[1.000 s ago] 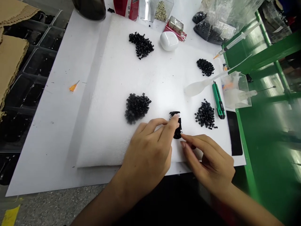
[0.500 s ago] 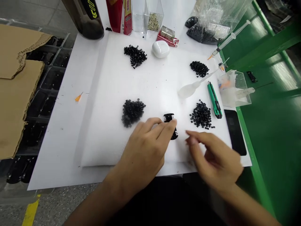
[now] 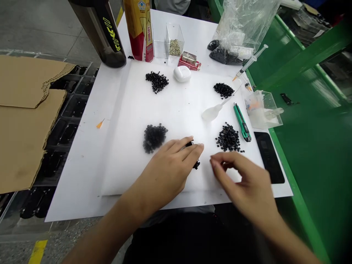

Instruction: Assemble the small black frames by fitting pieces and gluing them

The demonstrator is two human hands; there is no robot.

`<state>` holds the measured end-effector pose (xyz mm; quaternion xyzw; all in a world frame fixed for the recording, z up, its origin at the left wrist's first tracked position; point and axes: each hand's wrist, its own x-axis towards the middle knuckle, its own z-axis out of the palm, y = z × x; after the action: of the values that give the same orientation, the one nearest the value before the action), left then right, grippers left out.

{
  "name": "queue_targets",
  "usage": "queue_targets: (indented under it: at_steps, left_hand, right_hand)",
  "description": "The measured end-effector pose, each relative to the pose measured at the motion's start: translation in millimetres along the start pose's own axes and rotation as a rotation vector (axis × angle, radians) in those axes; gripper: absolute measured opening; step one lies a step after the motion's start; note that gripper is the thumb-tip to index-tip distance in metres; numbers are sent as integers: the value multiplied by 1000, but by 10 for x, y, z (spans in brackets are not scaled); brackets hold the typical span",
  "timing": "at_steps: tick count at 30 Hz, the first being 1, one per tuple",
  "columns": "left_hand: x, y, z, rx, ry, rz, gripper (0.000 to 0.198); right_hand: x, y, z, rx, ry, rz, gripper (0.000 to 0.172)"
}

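Your left hand [image 3: 167,168] lies flat, fingers straight, pressing the black part [image 3: 196,164] near the foam pad's [image 3: 181,106] front edge. The part is mostly covered; its long axis looks near-to-far. Your right hand [image 3: 244,183] hovers just beside it, curled and blurred, so can't tell if it's holding anything. Mid-pad is bare. The clear box [image 3: 174,46] holds pale bits.

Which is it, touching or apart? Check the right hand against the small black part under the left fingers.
Apart. The head view shows white foam between the right hand and the black part.
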<state>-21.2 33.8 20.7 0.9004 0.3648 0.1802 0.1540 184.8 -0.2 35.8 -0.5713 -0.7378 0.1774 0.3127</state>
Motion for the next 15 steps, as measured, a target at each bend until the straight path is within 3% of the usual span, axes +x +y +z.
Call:
queue_targets:
  at_steps: [3,7,12,15]
  left_hand:
    - [-35,4,60,-45,51,-17,51]
    - [-99,36,140,-135,155,-95,53]
    - [-167,120,229,-149,303,-181,54]
    - [-176,139,278,-136,359,-206,50]
  right_hand:
    - [-183,31,97,-29,-88,-107,11]
    - [-154,48,171,-96,-101,-204,18]
    - [-17,17,115,-212,-247,-291,9]
    - [-37,30,89,-228,-260,-304,6]
